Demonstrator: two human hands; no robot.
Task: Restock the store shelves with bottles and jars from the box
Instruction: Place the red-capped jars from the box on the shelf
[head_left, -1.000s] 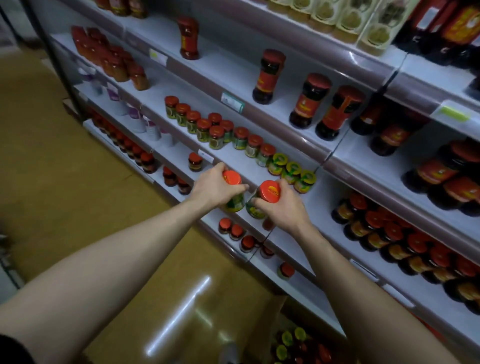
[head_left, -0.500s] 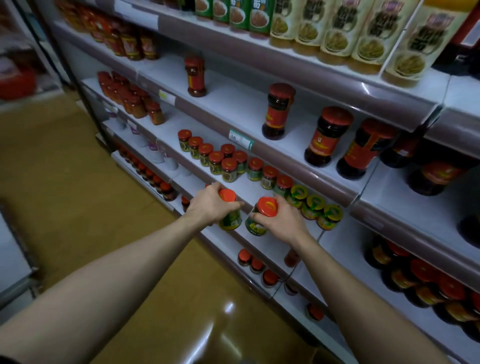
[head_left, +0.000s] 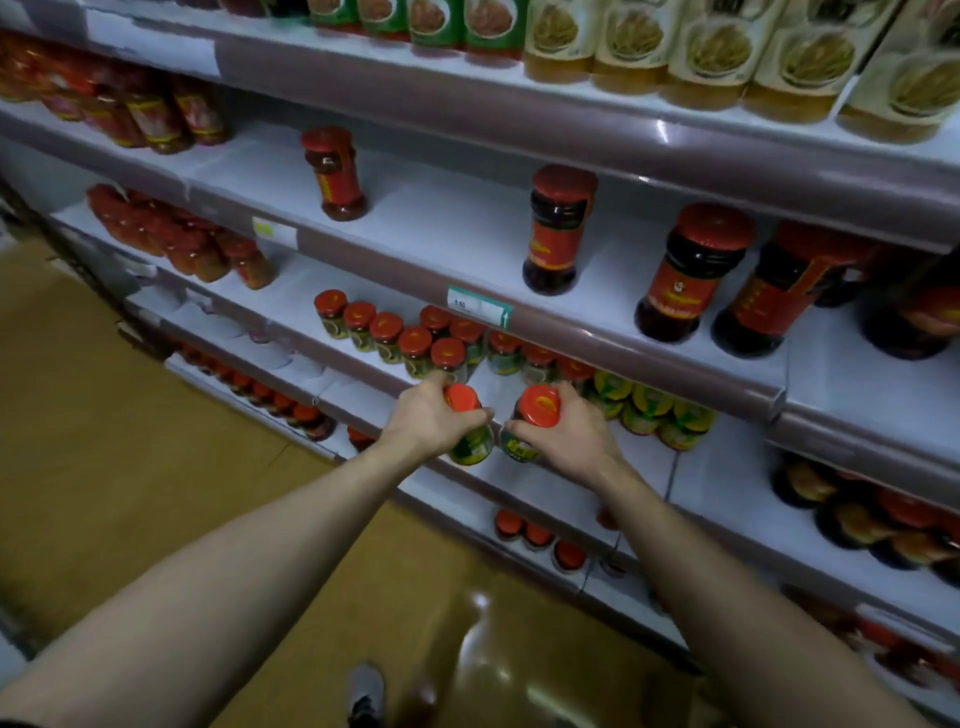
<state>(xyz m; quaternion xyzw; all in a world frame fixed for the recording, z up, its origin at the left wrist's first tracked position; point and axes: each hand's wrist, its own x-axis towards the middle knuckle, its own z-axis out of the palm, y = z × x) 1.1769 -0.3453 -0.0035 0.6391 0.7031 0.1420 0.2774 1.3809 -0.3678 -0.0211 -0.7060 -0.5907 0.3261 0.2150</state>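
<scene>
My left hand (head_left: 426, 422) grips a small red-lidded jar (head_left: 469, 426) with a green label. My right hand (head_left: 569, 435) grips a second jar (head_left: 531, 422) of the same kind, tilted toward me. Both jars hang side by side just above the front edge of a white shelf (head_left: 524, 480). Right behind them on that shelf stands a row of matching red-lidded jars (head_left: 415, 340), and several green-lidded jars (head_left: 652, 410) sit to the right. The box is out of view.
The shelf above holds tall dark sauce jars (head_left: 558, 228) and a price tag (head_left: 479, 305). Pouches (head_left: 719, 54) fill the top shelf. More red-lidded jars (head_left: 535, 535) sit on lower shelves. The glossy brown floor (head_left: 104, 467) lies to the left, my shoe (head_left: 366, 693) below.
The view has tilted up, bringing the top shelves in and dropping the box out of frame. Both hands have kept their jars and come closer to the shelf's front edge.
</scene>
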